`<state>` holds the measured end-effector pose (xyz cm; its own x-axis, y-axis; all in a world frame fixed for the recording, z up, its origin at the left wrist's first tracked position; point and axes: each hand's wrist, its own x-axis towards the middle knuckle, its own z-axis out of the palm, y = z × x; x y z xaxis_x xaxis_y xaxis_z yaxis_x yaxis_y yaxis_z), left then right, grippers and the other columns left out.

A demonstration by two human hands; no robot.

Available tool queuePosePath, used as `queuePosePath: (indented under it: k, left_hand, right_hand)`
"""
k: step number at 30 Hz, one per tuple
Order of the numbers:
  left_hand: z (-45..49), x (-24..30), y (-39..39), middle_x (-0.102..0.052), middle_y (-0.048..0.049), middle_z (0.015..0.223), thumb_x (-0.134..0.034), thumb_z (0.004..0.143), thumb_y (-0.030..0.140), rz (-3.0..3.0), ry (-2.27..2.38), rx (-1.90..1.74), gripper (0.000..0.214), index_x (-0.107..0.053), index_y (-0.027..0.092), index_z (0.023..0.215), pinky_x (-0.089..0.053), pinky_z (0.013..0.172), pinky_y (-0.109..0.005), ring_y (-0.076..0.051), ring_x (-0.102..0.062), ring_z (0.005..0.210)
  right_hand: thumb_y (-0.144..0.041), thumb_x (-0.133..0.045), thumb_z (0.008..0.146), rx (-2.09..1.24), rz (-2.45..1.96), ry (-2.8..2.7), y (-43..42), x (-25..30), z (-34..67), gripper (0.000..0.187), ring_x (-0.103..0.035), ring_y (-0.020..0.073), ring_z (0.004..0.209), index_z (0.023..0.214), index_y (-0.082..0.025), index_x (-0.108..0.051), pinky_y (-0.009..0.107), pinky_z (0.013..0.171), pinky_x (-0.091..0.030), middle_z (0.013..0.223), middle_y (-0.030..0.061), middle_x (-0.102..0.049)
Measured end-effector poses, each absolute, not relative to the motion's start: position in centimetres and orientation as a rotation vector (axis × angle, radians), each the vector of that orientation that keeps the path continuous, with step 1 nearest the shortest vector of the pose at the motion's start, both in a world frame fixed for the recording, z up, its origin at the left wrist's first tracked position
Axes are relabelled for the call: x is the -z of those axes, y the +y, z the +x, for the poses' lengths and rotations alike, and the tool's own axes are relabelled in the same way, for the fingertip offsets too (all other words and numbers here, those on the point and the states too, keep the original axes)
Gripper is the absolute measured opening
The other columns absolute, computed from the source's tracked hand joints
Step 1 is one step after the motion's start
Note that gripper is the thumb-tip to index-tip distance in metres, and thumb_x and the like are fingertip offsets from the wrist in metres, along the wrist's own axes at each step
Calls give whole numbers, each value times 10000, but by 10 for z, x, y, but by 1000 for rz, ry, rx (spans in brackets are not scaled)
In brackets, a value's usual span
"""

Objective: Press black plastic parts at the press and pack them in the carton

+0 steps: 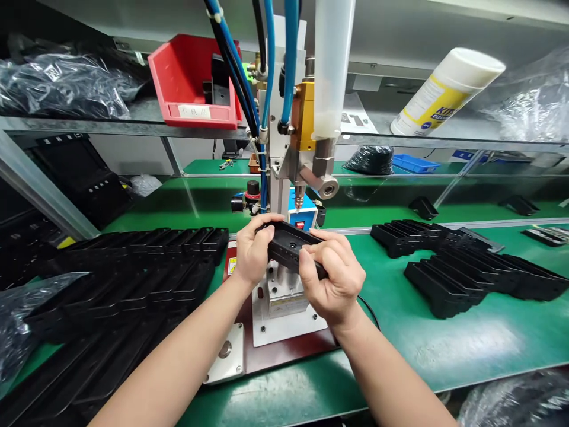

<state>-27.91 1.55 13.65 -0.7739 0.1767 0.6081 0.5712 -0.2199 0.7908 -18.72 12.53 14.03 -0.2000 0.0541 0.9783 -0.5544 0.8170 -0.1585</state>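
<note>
Between my two hands is a black plastic housing [288,244], a long, hollow tray-like part with a small round hole in its floor. My left hand [254,249] grips its left end, thumb on the near wall. The right end is pinched by my right hand [333,273], whose thumb and fingers press on the near side. Directly above hangs the metal nozzle [299,196] of a bench machine, apart from the housing. Below and behind it stands the machine's metal fixture [288,302], partly hidden by my hands.
Rows of black housings lie at the left [178,279] and right [471,273] of the green bench [391,356]. A button box [226,356] sits at the machine base's front left. Overhead, a shelf carries a red bin [195,112] and a white-and-yellow canister [444,95].
</note>
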Motion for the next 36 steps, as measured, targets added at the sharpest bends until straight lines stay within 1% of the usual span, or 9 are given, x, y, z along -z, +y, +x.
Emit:
queuePosePath:
  k: [3,9,13,15,17,19,23,29,36]
  left_hand:
    - [-281,-138,13,-696,-15,845,-479,766,268,-885,-1828,2006,276,-724,180,858,-434,655,-270,-177,-580,775]
    - [-282,-135,11,-698,-21,870,-507,754,294,-825,-1875,1997,266,-723,182,863,-434,684,-270,-188,-584,806]
    - [-281,-136,14,-699,-44,932,-549,723,293,-842,-1780,2286,230,-680,179,874,-471,830,-310,-214,-613,918]
    - [-278,-137,17,-690,-47,933,-563,704,307,-822,-1738,2422,249,-647,181,901,-486,815,-315,-210,-619,901]
    - [-276,-137,21,-666,-39,883,-555,690,347,-762,-1765,2404,311,-629,179,940,-487,716,-287,-191,-609,804]
    - [-274,-136,26,-633,-33,832,-524,701,391,-693,-1790,2317,346,-631,163,938,-456,631,-261,-172,-574,720]
    - [-272,-145,36,-602,-42,781,-450,774,431,-563,-1718,2149,352,-639,134,785,-428,634,-262,-169,-543,721]
    - [-240,-176,23,-623,-54,814,-384,804,363,-534,-1612,1931,334,-635,149,755,-449,720,-292,-194,-570,808]
    - [-166,-139,-23,-629,-43,676,-359,860,351,-466,-1592,1875,345,-637,157,792,-476,607,-349,-220,-602,623]
  right_hand:
    - [-91,-570,847,-622,345,-1694,122,-145,-187,238,-593,166,648,665,-224,-497,406,787,-562,608,-11,-553]
    - [-191,-519,894,-746,234,-1675,116,-139,-187,275,-626,196,778,624,-228,-491,389,818,-546,623,16,-560]
    - [-268,-519,909,-788,233,-1684,118,-131,-186,211,-636,201,921,702,-234,-538,375,882,-539,752,39,-639]
    - [-303,-576,887,-799,239,-1692,121,-126,-181,89,-604,210,1063,903,-217,-595,379,952,-514,995,83,-664]
    - [-348,-668,841,-827,212,-1712,124,-119,-175,401,-525,238,1211,1179,-174,-541,402,1024,-470,1276,150,-559]
    - [-373,-737,796,-880,198,-1760,127,-115,-170,650,-500,259,1247,1328,-151,-437,409,1037,-460,1350,178,-503]
    - [-362,-784,754,-986,198,-1783,130,-123,-168,648,-601,234,1107,1293,-181,-474,357,963,-514,1197,118,-622]
    - [-295,-746,769,-1054,293,-1644,108,-151,-146,579,-612,204,1074,1268,-192,-470,317,957,-511,1187,93,-614]
    - [-493,-702,799,-1231,254,-1427,58,-121,-101,431,-663,211,836,1082,-205,-549,331,769,-569,954,80,-667]
